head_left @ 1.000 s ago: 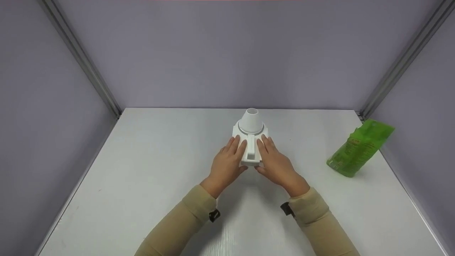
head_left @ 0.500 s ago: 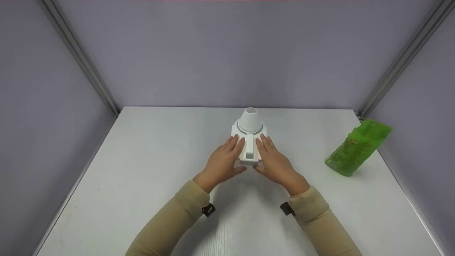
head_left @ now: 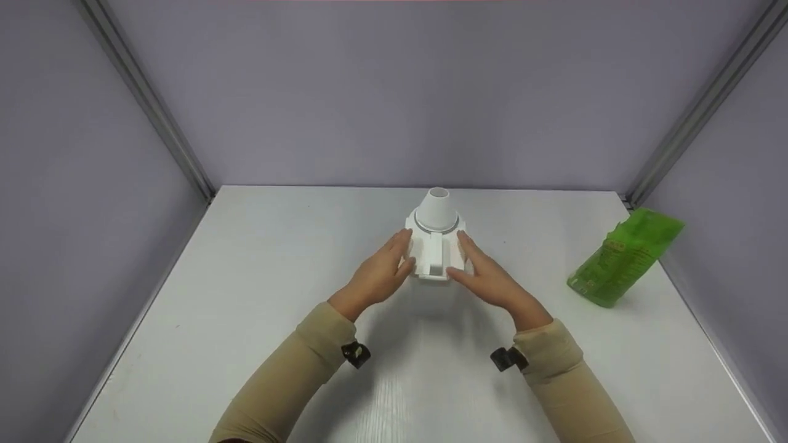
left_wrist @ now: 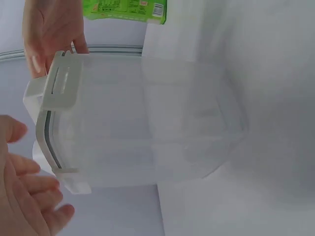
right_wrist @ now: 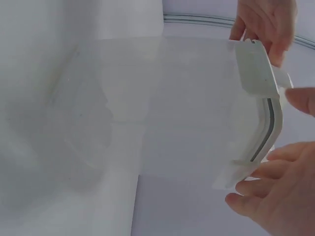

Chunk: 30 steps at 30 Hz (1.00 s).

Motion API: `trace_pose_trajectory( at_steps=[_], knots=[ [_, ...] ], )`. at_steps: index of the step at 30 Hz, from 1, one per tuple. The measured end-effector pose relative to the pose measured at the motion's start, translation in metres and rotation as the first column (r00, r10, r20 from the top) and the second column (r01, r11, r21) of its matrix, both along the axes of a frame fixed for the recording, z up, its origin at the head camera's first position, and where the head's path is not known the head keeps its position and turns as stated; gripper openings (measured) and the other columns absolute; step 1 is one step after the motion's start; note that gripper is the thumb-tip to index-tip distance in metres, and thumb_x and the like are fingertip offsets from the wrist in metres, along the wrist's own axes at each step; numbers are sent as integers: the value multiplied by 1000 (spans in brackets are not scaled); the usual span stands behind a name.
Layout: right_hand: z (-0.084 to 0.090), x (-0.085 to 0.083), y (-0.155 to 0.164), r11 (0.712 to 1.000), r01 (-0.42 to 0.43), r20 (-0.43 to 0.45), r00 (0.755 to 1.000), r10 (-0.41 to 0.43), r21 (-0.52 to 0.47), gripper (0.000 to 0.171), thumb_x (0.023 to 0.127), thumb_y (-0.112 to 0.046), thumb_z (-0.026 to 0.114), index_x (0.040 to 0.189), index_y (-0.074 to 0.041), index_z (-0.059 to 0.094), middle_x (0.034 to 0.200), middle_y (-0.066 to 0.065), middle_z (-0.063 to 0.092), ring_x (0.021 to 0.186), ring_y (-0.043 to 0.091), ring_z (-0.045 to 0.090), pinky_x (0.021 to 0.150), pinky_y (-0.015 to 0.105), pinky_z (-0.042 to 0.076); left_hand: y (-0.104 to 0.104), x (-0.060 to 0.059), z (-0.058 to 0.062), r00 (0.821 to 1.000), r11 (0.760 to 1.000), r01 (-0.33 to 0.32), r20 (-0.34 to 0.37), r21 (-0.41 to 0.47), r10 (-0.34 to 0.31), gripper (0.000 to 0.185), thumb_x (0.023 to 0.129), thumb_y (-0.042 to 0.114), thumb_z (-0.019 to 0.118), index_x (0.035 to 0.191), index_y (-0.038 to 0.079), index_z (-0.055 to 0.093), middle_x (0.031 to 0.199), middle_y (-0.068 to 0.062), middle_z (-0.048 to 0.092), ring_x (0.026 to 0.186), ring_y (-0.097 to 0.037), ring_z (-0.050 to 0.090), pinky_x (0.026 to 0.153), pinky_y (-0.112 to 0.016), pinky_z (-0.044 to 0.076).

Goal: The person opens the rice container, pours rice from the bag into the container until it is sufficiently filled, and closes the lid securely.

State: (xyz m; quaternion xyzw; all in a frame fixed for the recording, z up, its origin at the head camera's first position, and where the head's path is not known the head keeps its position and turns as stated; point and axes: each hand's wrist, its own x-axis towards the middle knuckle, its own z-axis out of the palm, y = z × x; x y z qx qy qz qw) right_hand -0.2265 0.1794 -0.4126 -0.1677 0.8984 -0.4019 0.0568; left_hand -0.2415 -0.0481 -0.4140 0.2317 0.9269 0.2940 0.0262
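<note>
Nearest the viewer, two beige sleeves (head_left: 289,381) extend forward over the white table (head_left: 246,320), each with a small black clip at the cuff. The left hand (head_left: 375,277) and the right hand (head_left: 492,283) flank a white plastic container (head_left: 436,258) that stands on the table directly between them. Both hands are extended with fingers nearly straight; the left hand's fingertips touch the container's left side near the lid, and the right hand's fingers lie along its right side. Neither hand curls round the container or lifts it. The wrist views show a translucent body with a white lid (left_wrist: 59,88) carrying a grey seal line and a latch tab at the edge, with fingertips resting close to that lid edge (right_wrist: 256,69). On the lid, just beyond the fingertips, a white cone-shaped spout (head_left: 437,206) stands upright in a grey ring. Judged from this arrangement, the container is positioned and steadied from both sides, the lid appears seated, and no lifting or opening is yet evident. Well apart to the right of the right hand, a green pouch (head_left: 625,255) leans against the lilac side wall (head_left: 726,203). The rear wall and metal corner posts close off the enclosure behind.
</note>
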Motion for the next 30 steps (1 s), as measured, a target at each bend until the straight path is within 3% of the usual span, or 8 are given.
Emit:
trace_pose_trajectory(
  at_steps=[3,6,8,12,16,19,24,30],
  knots=[
    [1,-6,0,993,86,32,996,-83,-83,77,95,-38,51,149,-4,7,154,14,8,140,30,12,111,45,16,0,-6,3,994,993,-42,105,111,31,62,100,32,40,149,6,15,153,-13,18,139,-24,17,111,-37,17],
    [1,-15,1,974,172,109,982,-156,-150,77,96,-41,48,149,-4,6,154,15,9,139,30,17,110,46,19,1,-16,5,958,962,-90,286,257,13,65,99,37,41,150,8,12,154,-10,16,140,-25,16,111,-39,18],
    [-1,-22,0,957,215,185,966,-179,-195,77,96,-42,46,150,-5,5,154,14,9,139,30,19,109,45,23,2,-22,6,908,924,-143,419,356,-21,68,98,40,42,150,11,11,154,-11,15,139,-27,17,109,-43,24],
    [-5,-33,0,921,265,335,928,-162,-287,78,97,-43,44,149,-2,3,154,18,11,138,32,21,105,45,31,5,-35,2,777,842,-271,623,466,-95,72,96,40,48,151,15,10,154,-13,14,138,-34,20,102,-48,34],
    [-13,-38,0,885,282,451,887,-93,-371,75,96,-42,46,148,0,13,147,21,29,131,34,34,98,46,39,5,-40,-8,680,787,-348,716,509,-162,72,95,35,52,150,11,12,151,-17,22,134,-39,26,101,-50,34],
    [-20,-38,1,867,274,494,868,-37,-416,68,95,-41,49,144,0,25,137,19,43,123,33,45,95,47,42,4,-42,-15,627,763,-366,747,533,-220,68,95,30,53,149,7,18,145,-19,32,129,-40,35,100,-50,35],
    [-22,-38,2,845,275,508,862,-4,-459,64,96,-40,49,142,0,30,131,18,49,118,31,50,93,46,44,1,-44,-15,582,734,-394,768,553,-266,63,95,26,54,146,4,24,140,-19,38,125,-39,42,100,-49,36],
    [-25,-37,0,831,302,499,866,-35,-466,66,95,-43,49,142,-1,31,133,18,48,119,31,50,94,45,43,-1,-44,-12,589,751,-380,767,541,-255,67,93,30,57,146,5,25,142,-18,38,124,-39,43,100,-48,37]
  ],
)
